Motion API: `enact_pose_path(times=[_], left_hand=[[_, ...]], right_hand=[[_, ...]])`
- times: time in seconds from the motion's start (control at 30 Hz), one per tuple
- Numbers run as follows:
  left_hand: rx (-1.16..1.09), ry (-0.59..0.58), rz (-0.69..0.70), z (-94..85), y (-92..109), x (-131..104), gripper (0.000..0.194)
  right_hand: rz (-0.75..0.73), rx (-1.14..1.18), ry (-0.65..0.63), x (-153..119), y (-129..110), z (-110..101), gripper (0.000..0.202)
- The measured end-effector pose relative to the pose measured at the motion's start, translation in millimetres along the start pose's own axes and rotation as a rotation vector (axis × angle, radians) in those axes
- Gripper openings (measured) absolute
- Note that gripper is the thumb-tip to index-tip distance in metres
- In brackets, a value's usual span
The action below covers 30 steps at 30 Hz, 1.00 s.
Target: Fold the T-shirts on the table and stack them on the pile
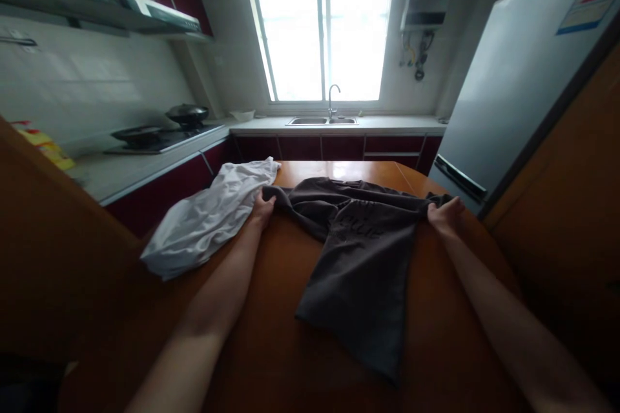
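A dark grey T-shirt (361, 264) with black lettering on its chest lies spread over the wooden table (271, 310), its neckline at the far side and its hem toward me. My left hand (264, 208) is closed on the end of one sleeve, at the shirt's left. On the other side, my right hand (444, 214) grips the opposite sleeve, which is bunched by the fingers. The sleeves are pulled out sideways between both hands. Just left of my left hand rests a crumpled white garment (208, 222).
Beyond the table runs a counter with a steel sink (310, 121) under a bright window. A stove with a lidded pan (188, 115) is at the left, below a range hood (106, 3). A tall fridge (508, 77) stands close on the right.
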<state>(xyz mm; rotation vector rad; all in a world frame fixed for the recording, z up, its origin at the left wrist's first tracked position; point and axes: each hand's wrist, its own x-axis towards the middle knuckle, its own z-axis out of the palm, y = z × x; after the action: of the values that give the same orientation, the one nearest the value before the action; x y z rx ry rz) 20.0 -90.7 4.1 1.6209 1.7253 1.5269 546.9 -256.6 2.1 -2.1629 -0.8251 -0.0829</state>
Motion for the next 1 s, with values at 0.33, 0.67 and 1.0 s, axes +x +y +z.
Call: enact_pose_path(times=[0.33,0.67,1.0], left_hand=[[0.165,0.100,0.016,9.1,11.1,-22.7,0.077],[0.257,0.121,0.041,2.9,7.9,-22.2,0.067],[0.262,0.110,0.020,0.3,10.1,-23.9,0.059]], right_hand=[[-0.381,-0.269,-0.129,-75.6,-32.4,-1.2,0.061],[-0.287,-0.270,-0.405,-75.9,-21.8,17.6,0.059],[-0.292,-0.258,-0.398,-82.7,-33.2,5.4,0.054]])
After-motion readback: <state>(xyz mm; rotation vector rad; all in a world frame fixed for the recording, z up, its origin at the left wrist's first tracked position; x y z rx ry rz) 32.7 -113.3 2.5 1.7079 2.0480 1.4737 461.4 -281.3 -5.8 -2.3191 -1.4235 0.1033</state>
